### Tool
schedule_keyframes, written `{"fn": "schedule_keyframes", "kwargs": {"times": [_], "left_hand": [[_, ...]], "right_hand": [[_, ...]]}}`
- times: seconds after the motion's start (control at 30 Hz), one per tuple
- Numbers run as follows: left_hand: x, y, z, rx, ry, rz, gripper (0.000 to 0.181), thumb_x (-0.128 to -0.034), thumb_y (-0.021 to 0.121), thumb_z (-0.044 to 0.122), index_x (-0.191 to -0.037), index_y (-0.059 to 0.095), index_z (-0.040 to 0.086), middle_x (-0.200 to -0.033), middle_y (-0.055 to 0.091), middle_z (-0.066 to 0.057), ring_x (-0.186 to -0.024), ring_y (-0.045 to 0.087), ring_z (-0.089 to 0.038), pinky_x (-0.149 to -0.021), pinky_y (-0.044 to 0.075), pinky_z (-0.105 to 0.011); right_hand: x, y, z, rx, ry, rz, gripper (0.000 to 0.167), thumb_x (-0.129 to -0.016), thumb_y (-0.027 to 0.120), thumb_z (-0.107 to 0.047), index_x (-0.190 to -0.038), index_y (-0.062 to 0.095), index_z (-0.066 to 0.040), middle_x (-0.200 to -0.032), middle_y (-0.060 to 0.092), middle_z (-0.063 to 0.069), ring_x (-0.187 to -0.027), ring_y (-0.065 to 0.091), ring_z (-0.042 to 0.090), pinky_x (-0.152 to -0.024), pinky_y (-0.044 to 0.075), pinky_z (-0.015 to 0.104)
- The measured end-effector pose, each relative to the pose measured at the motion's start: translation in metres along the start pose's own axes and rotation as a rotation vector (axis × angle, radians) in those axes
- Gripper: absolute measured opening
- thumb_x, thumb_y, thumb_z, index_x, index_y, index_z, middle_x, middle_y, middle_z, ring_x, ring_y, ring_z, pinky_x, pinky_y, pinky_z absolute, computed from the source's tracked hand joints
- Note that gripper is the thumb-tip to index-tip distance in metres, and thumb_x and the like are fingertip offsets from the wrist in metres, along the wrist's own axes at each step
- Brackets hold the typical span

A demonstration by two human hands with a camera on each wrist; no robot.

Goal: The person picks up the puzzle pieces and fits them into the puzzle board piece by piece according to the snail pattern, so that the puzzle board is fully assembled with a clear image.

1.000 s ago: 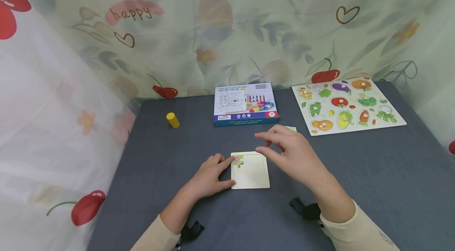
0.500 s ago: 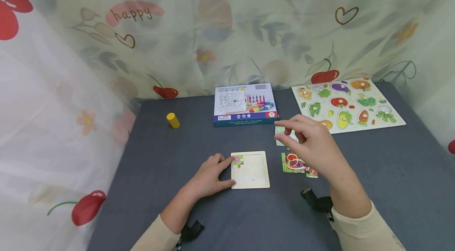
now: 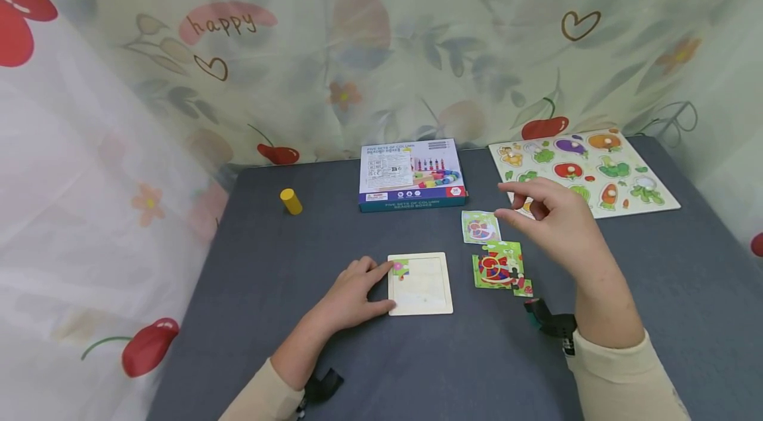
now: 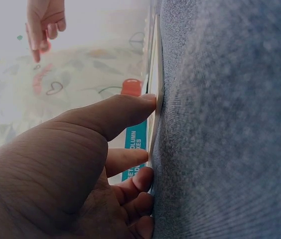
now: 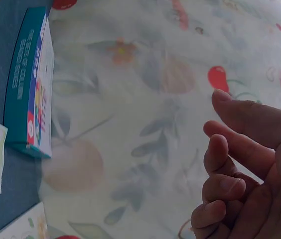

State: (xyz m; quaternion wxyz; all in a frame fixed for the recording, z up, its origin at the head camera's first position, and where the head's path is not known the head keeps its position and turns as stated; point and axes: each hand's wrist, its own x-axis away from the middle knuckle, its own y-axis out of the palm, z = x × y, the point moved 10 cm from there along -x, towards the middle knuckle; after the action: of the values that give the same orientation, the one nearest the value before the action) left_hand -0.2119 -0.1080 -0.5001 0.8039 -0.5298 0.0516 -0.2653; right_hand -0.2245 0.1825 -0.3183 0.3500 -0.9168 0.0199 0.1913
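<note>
Touching tray (image 3: 426,294) at left edge, left fingers (image 3: 379,272) spread; right fingers (image 3: 529,187) parted near puzzle pieces (image 3: 495,270).

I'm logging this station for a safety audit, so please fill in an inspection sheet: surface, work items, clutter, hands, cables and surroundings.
Surface: dark grey-blue cloth.
Work items: square frame with a puzzle piece in its far left corner; loose puzzle pieces clustered to its right; picture card just beyond those.
Clutter: yellow cylinder farther back on the left; box at back centre; vegetable board at back right.
Left hand: thumb and index finger touch the frame's left side.
Right hand: raised, thumb and index finger apart, nothing seen in it.
Cables: nothing seen that is plainly a cable.
Surroundings: printed curtain behind.
</note>
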Motion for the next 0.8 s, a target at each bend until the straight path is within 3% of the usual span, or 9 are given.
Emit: {"fn": "schedule_keyframes", "kwargs": {"times": [0.37,0.6,0.8], "left_hand": [[-0.001,-0.001,0.0,0.011,-0.001,0.003,0.078,-0.0905,0.075,0.051,-0.156,0.047,0.02,-0.112,0.049,0.0,-0.093,0.042,-0.016,-0.075,0.038,-0.033],[-0.001,-0.001,0.001,0.014,0.012,0.002,0.078,-0.0913,0.074,0.051,-0.157,0.046,0.019,-0.109,0.048,0.0,-0.092,0.041,-0.016,-0.075,0.038,-0.033],[0.0,-0.001,0.0,0.019,0.009,0.004,0.078,-0.091,0.075,0.05,-0.156,0.047,0.019,-0.11,0.049,0.0,-0.092,0.041,-0.015,-0.075,0.037,-0.034]], "right_hand": [[-0.005,0.0,0.051,0.036,0.195,-0.096,0.045,-0.088,0.085,-0.024,-0.126,0.072,-0.005,-0.091,0.061,0.006,-0.068,0.044,0.019,-0.054,0.034,0.03],[-0.003,0.019,0.085,0.043,0.298,-0.23,0.048,-0.091,0.082,-0.028,-0.13,0.068,-0.004,-0.093,0.058,0.008,-0.072,0.047,0.024,-0.06,0.038,0.034],[-0.003,0.039,0.105,0.035,0.315,-0.334,0.05,-0.091,0.081,-0.028,-0.132,0.067,-0.003,-0.091,0.058,0.007,-0.072,0.049,0.025,-0.061,0.038,0.036]]}}
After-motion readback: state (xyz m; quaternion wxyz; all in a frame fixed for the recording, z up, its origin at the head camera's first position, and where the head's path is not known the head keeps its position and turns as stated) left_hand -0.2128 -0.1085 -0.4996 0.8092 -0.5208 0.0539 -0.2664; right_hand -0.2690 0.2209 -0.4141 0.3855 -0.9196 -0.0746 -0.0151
